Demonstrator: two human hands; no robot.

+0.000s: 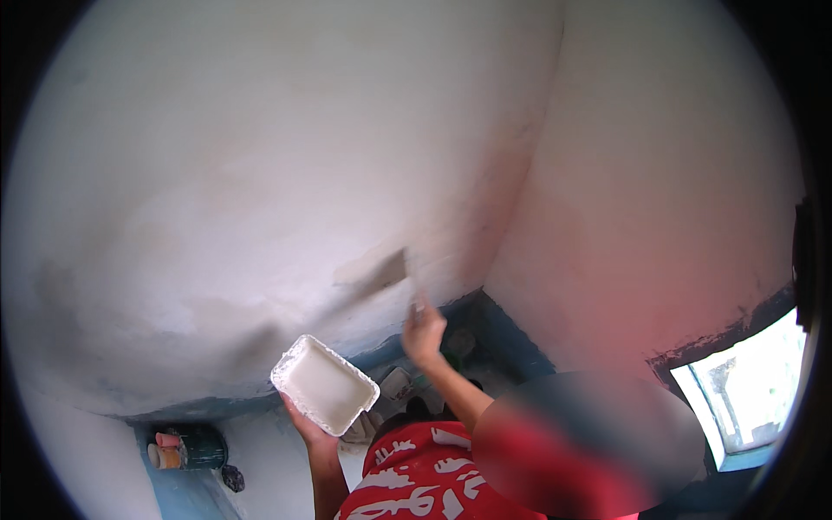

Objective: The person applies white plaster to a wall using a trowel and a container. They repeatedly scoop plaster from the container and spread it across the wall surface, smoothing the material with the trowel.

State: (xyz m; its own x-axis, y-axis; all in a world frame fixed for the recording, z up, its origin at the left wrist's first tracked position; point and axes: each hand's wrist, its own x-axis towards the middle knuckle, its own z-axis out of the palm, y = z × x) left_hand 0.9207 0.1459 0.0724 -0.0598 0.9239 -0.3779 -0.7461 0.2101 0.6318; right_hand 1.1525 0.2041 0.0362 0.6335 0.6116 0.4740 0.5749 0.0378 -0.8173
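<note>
The left hand (308, 426) grasps a white, rectangular tray with rounded corners and a paste-crusted rim (362, 410), gripping it at its lower-left edge; the fingers beneath are hidden. A smooth, off-white paste (328, 388) covers the tray's floor. The tray is held just in front of the wall, left of the right hand and a little lower.

The right hand (424, 336) is curled around the handle of a thin, flat-bladed tool (412, 265), blurred, its blade upward at the whitish, patchy plastered wall (260, 173). Whether the blade touches the wall, I cannot tell. A dark shadow lies on the wall just left of the blade. The 2 hands are apart, neither spread flat

To the right, a pink-tinged adjoining wall (659, 217) meets the first at a corner, with a blue painted band (511, 329) along the bottom. A bright window (745, 381) sits at lower right. At lower left stands a dark, round bucket (205, 446) with 2 orange-pink cylinders beside it (166, 454). The person wears a red shirt with white print (412, 485); a blurred oval hides the area beside it
</note>
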